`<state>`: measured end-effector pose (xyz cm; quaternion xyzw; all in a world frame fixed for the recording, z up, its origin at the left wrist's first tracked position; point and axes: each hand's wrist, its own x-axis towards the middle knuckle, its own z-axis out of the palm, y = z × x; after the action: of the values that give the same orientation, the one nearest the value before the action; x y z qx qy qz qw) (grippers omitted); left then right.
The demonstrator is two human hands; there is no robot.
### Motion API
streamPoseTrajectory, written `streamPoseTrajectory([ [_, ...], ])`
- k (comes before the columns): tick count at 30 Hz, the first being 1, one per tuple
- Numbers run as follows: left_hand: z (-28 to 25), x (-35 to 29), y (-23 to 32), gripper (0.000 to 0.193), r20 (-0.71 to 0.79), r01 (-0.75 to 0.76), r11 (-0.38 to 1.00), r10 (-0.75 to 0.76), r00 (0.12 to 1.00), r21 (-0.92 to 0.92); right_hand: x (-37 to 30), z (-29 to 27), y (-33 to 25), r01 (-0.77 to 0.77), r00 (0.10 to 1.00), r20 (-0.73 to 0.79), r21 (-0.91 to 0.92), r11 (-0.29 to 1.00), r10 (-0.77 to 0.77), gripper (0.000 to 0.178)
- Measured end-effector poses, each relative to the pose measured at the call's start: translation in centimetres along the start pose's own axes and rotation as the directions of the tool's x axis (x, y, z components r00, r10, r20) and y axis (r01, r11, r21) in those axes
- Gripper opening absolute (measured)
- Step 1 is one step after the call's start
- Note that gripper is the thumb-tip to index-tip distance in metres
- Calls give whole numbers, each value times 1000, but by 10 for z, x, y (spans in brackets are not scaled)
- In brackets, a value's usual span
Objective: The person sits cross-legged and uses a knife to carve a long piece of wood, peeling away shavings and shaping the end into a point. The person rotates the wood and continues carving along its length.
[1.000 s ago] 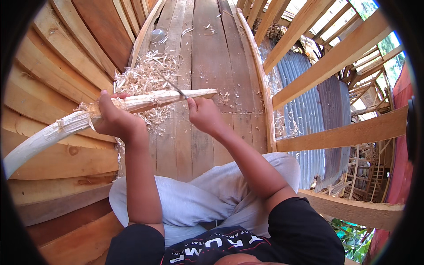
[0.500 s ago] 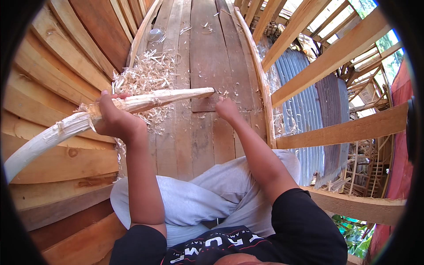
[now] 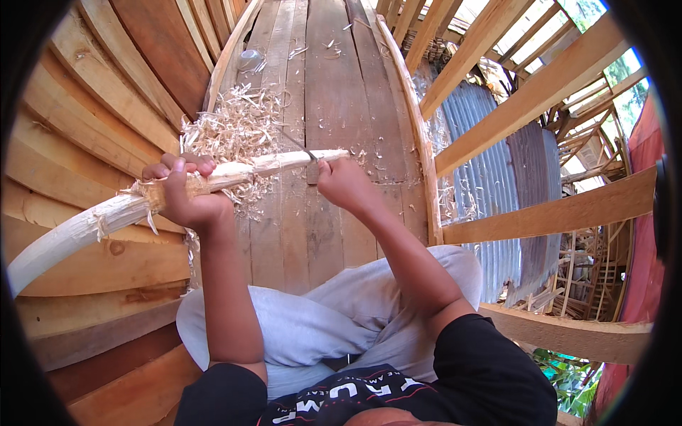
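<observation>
The left hand is wrapped around a peeled wooden pole, thumb on the near side and fingertips showing beyond it. The right hand is closed in a fist on a thin-bladed knife; its handle is hidden inside the fist. The blade slants away from the fist toward the far left, crossing the pole just short of its pale, narrowed tip.

The pole curves in from the left past the plank wall and reaches out over the middle of the plank floor. Frayed strips hang from it beside the left hand, around a rougher brownish patch.

A heap of curled wood shavings lies along the left edge of the floor, with loose bits scattered near the pole's tip. Farther off, near that same edge, is a clear plastic cup. The person sits cross-legged in gray pants at the near end. Beyond the floor's right edge, corrugated metal sheets show between the wooden rails.
</observation>
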<state>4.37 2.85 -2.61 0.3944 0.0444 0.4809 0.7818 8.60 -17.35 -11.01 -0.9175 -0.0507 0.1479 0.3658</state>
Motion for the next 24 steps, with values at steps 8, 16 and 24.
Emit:
streamPoseTrajectory([
  [8, -6, -3, 4, 15, 364, 95, 986, -38, 931, -139, 16, -9, 46, -68, 998, 8, 3, 998, 68, 47],
  [16, -7, 0, 6, 16, 451, 118, 980, -34, 892, -159, 6, -1, 34, 15, 1000, 20, 68, 998, -16, 46],
  [24, -10, 6, 7, 17, 456, 93, 987, -22, 890, -135, -18, -2, -22, 66, 997, -31, -19, 998, -67, 47],
])
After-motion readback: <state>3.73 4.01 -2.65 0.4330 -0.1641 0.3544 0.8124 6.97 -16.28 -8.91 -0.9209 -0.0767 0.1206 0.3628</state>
